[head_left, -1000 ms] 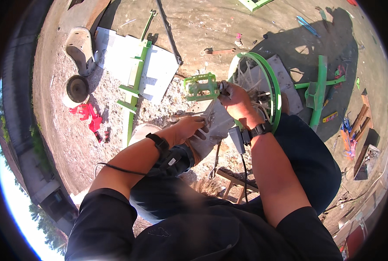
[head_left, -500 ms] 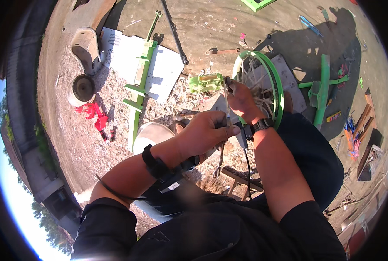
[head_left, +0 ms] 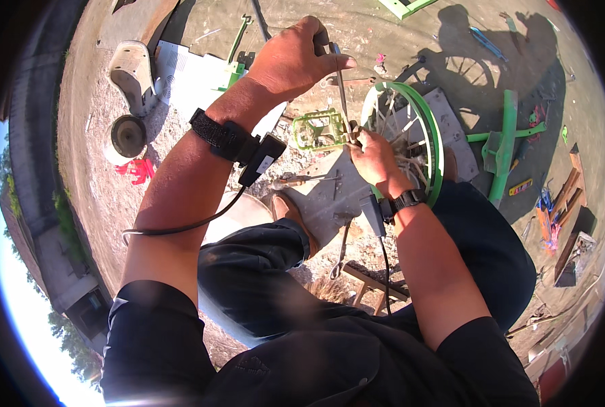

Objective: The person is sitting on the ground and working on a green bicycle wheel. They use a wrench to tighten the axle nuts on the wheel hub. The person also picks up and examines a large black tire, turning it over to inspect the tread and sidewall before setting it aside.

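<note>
My left hand [head_left: 295, 57] is raised at the upper middle, fingers curled and thumb across the upper end of a long slim metal wrench [head_left: 342, 85]. The wrench runs down to the inner end of a green bicycle pedal [head_left: 318, 130]. There my right hand [head_left: 373, 159] is closed around the wrench's lower end, beside the pedal's axle. Its fingers partly hide the joint. The pedal points left, its open frame facing up. Just right of my right hand stands a green-rimmed spoked wheel [head_left: 421, 115].
Below the pedal lies a grey metal plate [head_left: 323, 193] with a screwdriver-like tool [head_left: 299, 181] on it. A white panel [head_left: 187, 71], a pale seat shell [head_left: 134, 78] and a bucket [head_left: 127, 138] are at left. Green frame parts [head_left: 502, 146] lie at right, near a wooden frame [head_left: 567, 197].
My left hand has swung up and away, carrying the wrench's free end from below the pedal to above it. The pedal has tilted to show its open frame. My right hand has stayed near the joint.
</note>
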A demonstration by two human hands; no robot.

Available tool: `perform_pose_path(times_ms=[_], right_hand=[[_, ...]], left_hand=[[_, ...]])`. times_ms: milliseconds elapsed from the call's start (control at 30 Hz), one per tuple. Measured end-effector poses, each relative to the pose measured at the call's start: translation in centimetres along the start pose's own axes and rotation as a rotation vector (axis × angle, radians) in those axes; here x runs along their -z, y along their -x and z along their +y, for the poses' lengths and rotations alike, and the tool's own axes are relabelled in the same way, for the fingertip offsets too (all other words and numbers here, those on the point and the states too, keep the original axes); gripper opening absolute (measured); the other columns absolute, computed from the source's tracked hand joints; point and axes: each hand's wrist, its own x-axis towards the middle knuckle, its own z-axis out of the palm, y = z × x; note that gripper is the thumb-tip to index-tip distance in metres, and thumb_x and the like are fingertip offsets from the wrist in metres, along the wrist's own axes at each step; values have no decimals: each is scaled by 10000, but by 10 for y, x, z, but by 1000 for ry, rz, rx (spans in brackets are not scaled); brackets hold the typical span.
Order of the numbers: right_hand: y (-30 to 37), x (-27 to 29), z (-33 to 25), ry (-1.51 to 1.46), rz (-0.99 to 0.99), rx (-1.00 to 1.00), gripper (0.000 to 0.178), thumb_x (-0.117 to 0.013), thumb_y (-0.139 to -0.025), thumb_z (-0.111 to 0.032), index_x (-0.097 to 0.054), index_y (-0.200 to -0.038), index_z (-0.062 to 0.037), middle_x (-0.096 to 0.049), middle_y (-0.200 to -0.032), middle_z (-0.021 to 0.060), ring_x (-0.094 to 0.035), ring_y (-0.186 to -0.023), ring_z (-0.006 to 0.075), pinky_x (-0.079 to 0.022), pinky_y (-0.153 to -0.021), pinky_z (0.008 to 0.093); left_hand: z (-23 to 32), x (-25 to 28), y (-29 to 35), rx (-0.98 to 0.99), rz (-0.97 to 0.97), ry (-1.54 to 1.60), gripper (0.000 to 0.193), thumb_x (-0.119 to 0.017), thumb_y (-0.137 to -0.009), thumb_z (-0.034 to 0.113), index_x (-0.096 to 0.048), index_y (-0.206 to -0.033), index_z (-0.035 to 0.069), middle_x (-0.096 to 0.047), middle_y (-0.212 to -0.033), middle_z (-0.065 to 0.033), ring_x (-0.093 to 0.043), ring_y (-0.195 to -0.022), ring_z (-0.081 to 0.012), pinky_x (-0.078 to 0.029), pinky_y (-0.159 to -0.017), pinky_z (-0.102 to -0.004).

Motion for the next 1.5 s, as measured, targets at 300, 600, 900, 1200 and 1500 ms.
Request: perform_pose_path(times_ms=[300, 600, 900, 1200, 1500], right_hand=[[5, 8, -11, -79, -53, -11, 141, -670, -848, -88, -648, -970, -20, -678, -858, 173, -629, -762, 360, -498, -699, 387], [4, 7, -14, -72, -42, -30, 153, -731, -818, -82, -652, -940, -35, -671, -853, 165, -655, -789, 355, -507, -698, 393], [7, 4, 0, -199, -89, -21, 211, -657, -843, -42, -649, -1054, -49, -684, -923, 156, -665, -839, 317, -516, -744, 392], [5, 10, -14, -128, -88, -113, 209, -652, -854, -86, -658, -1057, -34, -695, -958, 188, -666, -913, 377, -521, -775, 407], [4, 14, -15, -115, -115, -125, 280, -661, -857, -141, -663, -1109, -19, -702, -1015, 211, -676, -965, 366, -516, -818, 386]], left_hand=[[-74, -51, -25, 338, -217, 461, 445, -702, -914, 384, -586, -1182, 49, -684, -1019, -80, -709, -824, -153, -526, -610, -294], [-113, -102, 3, 565, -369, 641, 415, -564, -991, 412, -621, -1158, 36, -672, -1031, -40, -673, -773, -158, -502, -664, -307], [-105, -179, 126, 754, -661, 1087, 445, -428, -1023, 465, -590, -1189, 85, -687, -923, -89, -667, -738, -209, -525, -611, -367], [-53, -167, 176, 1076, -904, 1030, 461, -342, -1050, 479, -600, -945, 112, -667, -737, -69, -620, -573, -178, -457, -529, -303], [7, -124, 196, 1232, -859, 1267, 478, -343, -1064, 452, -639, -917, 107, -602, -677, 0, -504, -516, -114, -394, -458, -252]])
